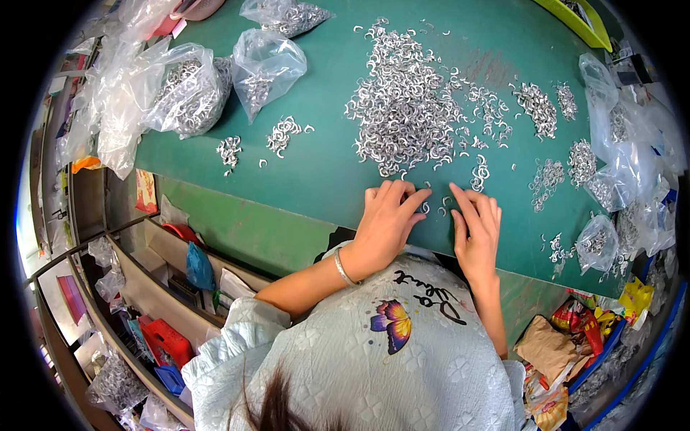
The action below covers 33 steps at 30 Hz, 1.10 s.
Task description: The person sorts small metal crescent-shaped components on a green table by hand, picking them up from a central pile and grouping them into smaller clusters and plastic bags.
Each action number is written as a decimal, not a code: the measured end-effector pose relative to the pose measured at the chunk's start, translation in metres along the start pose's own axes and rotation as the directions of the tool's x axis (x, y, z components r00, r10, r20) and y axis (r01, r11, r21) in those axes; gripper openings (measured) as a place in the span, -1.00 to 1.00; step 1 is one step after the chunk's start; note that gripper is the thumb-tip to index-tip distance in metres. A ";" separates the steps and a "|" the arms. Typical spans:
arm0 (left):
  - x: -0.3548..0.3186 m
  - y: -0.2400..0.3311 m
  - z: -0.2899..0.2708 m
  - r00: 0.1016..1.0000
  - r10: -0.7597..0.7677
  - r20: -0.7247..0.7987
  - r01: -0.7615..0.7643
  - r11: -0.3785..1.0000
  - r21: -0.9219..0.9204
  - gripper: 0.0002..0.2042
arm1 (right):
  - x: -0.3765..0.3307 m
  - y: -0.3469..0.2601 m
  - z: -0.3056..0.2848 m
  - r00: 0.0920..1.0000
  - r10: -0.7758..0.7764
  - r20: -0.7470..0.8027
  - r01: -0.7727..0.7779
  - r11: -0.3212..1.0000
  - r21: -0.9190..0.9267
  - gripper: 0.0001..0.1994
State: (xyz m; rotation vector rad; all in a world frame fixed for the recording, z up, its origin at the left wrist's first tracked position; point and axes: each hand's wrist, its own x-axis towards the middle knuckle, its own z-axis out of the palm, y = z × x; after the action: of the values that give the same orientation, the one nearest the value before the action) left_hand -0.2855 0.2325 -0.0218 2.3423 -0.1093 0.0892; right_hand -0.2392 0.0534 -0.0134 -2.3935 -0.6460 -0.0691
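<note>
Small silver crescent-shaped metal pieces lie in a large pile (402,118) on the green tabletop (323,86), just beyond my hands. My left hand (384,219) rests at the near edge, its fingers bent and its index finger and thumb apart beside a few loose crescent pieces (425,207). On the other side of those pieces is my right hand (477,228), with its fingers stretched out and slightly spread. I see nothing held in either hand. A short row of crescent pieces (480,172) lies just beyond my right fingertips.
Clear plastic bags of metal pieces (190,93) stand at the far left; more bags (611,172) line the right edge. Smaller piles (535,109) dot the table's right side. A yellow-green bin (578,21) sits far right. Below left are open compartments (165,258) with mixed items.
</note>
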 end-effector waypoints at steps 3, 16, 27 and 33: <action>0.001 -0.003 0.002 0.999 0.050 0.007 -0.050 0.999 0.012 -0.71 | 0.002 0.000 0.004 0.999 -0.039 0.038 0.041 0.998 -0.043 -0.74; 0.009 0.004 0.010 0.990 0.088 -0.110 -0.113 0.964 -0.243 -0.87 | -0.018 -0.005 -0.009 0.984 0.172 -0.039 -0.154 0.946 0.286 -0.76; 0.022 0.024 0.030 0.975 0.222 -0.013 -0.215 0.926 -0.311 -0.82 | -0.027 0.008 -0.019 0.982 0.139 -0.129 -0.121 0.983 0.141 -0.91; 0.019 0.025 0.019 0.978 0.205 -0.025 -0.206 0.977 -0.053 -0.79 | -0.033 0.018 -0.016 0.928 0.304 -0.215 -0.307 0.951 0.017 -0.86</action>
State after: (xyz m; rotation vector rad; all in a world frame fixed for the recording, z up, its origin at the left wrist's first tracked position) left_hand -0.2690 0.2004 -0.0157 2.2679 -0.3409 0.2086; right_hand -0.2585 0.0178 -0.0183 -2.4299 -0.1677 -0.1985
